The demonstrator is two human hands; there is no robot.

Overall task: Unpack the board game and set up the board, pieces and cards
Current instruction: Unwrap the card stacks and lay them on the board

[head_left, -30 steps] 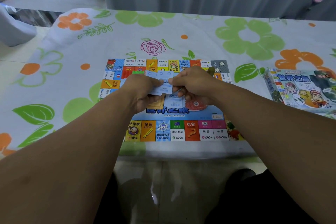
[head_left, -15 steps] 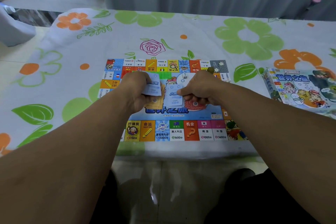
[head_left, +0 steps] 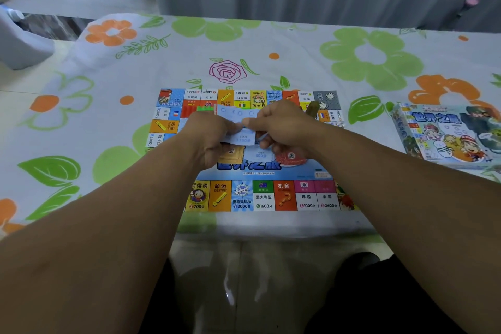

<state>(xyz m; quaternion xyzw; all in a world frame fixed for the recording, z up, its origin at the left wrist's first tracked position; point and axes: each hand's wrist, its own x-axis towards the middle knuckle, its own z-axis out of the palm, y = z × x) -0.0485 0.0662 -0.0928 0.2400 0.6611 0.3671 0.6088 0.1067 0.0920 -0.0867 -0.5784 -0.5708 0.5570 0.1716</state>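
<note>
The colourful game board (head_left: 260, 195) lies flat on the flowered tablecloth near the table's front edge. Over its middle my left hand (head_left: 208, 138) grips a small stack of light blue cards (head_left: 241, 138). My right hand (head_left: 282, 127) pinches the right edge of the top card. A single blue card (head_left: 261, 155) lies on the board under the hands. An orange card pile (head_left: 230, 154) and a red card pile (head_left: 290, 158) sit on either side of it. Red and green pieces (head_left: 199, 110) peek out behind my left hand.
The game box (head_left: 447, 135) lies on the table to the right of the board. A grey curtain hangs behind the table's far edge. A grey object (head_left: 21, 40) stands off the table at the left. My legs are below the front edge.
Half a second ago my hands were apart, the right laying a blue card on the board. Now they have come together again over the stack in my left hand.
</note>
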